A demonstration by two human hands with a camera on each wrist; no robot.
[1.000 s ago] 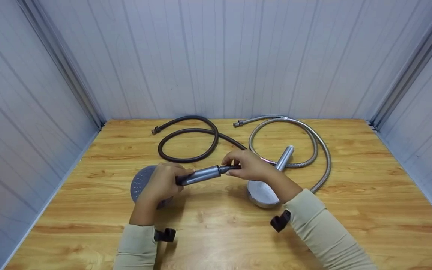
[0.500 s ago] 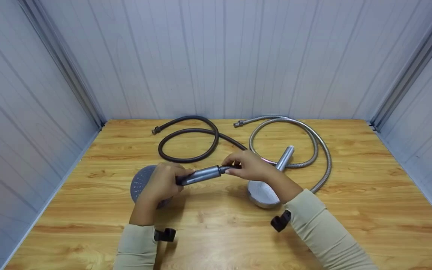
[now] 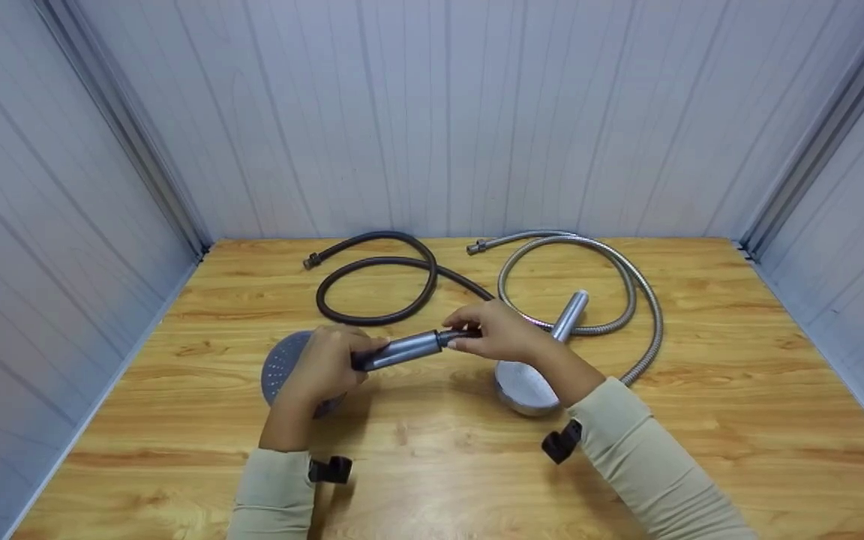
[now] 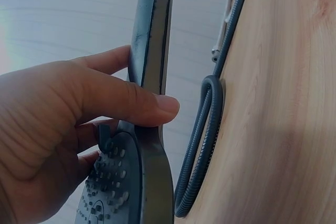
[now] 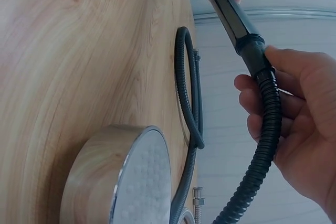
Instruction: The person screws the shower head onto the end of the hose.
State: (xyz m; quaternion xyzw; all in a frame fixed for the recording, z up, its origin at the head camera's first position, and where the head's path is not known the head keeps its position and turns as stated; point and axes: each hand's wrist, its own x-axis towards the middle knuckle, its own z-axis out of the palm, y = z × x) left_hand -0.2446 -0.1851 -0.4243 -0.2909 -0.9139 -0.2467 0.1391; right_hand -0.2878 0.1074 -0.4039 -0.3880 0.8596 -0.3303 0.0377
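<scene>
The left hand (image 3: 319, 364) holds the dark shower head (image 3: 409, 349) near its neck, thumb on one side and fingers on the other; the shower head is up over the wooden table (image 3: 432, 465), its round part by the left hand and its handle pointing to the right hand (image 3: 503, 330); the right hand pinches the end of the black hose (image 5: 270, 114), right where it meets the tip of the handle; I cannot tell how tight that join is; the rest of the black hose lies in a loop at the back of the table; to its right lies a curly silver hose (image 3: 658, 330); a silver shower head (image 3: 526, 382) sits face up near the right arm.
</scene>
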